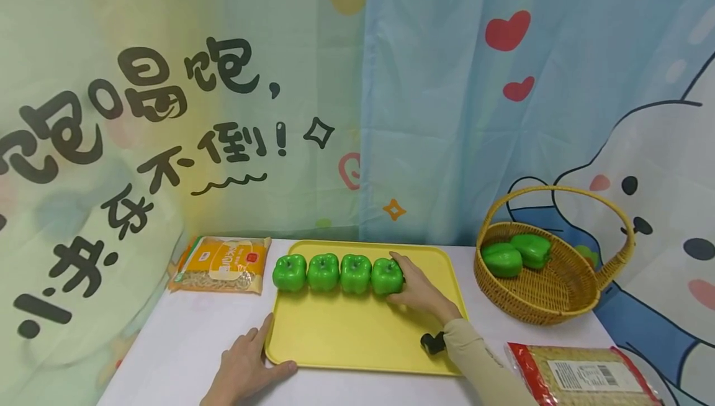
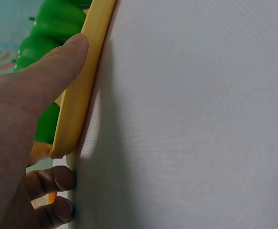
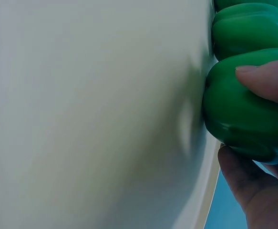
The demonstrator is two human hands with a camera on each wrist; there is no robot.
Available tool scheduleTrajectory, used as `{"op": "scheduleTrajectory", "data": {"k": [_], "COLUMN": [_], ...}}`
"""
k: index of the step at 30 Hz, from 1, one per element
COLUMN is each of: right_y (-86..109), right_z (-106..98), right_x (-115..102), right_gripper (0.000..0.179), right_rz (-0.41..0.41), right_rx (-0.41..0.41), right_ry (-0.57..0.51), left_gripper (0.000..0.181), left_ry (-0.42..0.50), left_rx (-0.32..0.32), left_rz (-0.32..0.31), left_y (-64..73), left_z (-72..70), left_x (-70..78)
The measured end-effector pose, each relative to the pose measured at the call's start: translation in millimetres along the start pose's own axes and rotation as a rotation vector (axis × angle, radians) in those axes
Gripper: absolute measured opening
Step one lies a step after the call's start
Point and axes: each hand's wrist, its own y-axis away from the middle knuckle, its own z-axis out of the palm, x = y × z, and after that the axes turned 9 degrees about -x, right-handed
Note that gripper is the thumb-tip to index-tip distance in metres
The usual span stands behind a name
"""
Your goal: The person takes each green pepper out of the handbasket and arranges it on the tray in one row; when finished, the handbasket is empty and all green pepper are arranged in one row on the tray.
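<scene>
Several green bell peppers (image 1: 324,272) stand in a row along the back part of a yellow tray (image 1: 346,334). At the right end of the row my right hand (image 1: 421,291) grips the last bell pepper (image 1: 386,276), with thumb and fingers on its sides. That pepper (image 3: 239,107) rests on the tray beside its neighbour in the right wrist view. At the tray's near left corner, my left hand (image 1: 242,362) holds the rim between thumb and index finger. Its thumb (image 2: 62,62) lies over the tray edge (image 2: 84,81) in the left wrist view, other fingers loosely bent.
A wicker basket (image 1: 536,306) with a tall handle stands at the right, two green peppers (image 1: 516,256) inside. An orange food packet (image 1: 223,264) lies left of the tray. Near the front right is a red-edged packet (image 1: 586,375). A printed curtain (image 1: 424,114) hangs behind the table.
</scene>
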Motion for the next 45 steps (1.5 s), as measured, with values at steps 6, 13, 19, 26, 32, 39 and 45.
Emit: {"op": "scheduleTrajectory", "data": {"k": [6, 13, 19, 26, 32, 39, 45], "right_y": [-0.5, 1.6, 8.3, 24.2, 40.5, 60.7, 78.4], "right_z": [-1, 0, -4, -25, -53, -94, -123], "right_x": [-2, 1, 5, 11, 16, 31, 48], "right_gripper": [0.100, 0.103, 0.103, 0.099, 0.089, 0.077, 0.072], "right_rz": [-0.007, -0.017, -0.019, -0.038, -0.060, -0.065, -0.021], "right_rx": [0.008, 0.009, 0.001, 0.009, 0.093, 0.257, 0.339], "right_ry": [0.014, 0.012, -0.061, -0.068, -0.010, 0.038, 0.066], "left_gripper": [0.121, 0.121, 0.121, 0.122, 0.121, 0.123, 0.122], "left_ry": [0.003, -0.003, -0.008, -0.019, -0.017, -0.010, -0.017], "left_rx": [-0.001, -0.025, -0.036, -0.020, -0.023, -0.033, -0.031], "left_rz": [-0.001, -0.011, -0.019, -0.011, -0.008, -0.019, -0.019], "left_y": [-0.4, -0.4, -0.9, -0.3, 1.1, 1.4, 1.5], "left_z": [-1.5, -2.0, -2.2, -0.9, -1.9, -2.4, -2.6], "left_x": [0.7, 1.8, 3.0, 0.6, 0.9, 2.3, 3.3]}}
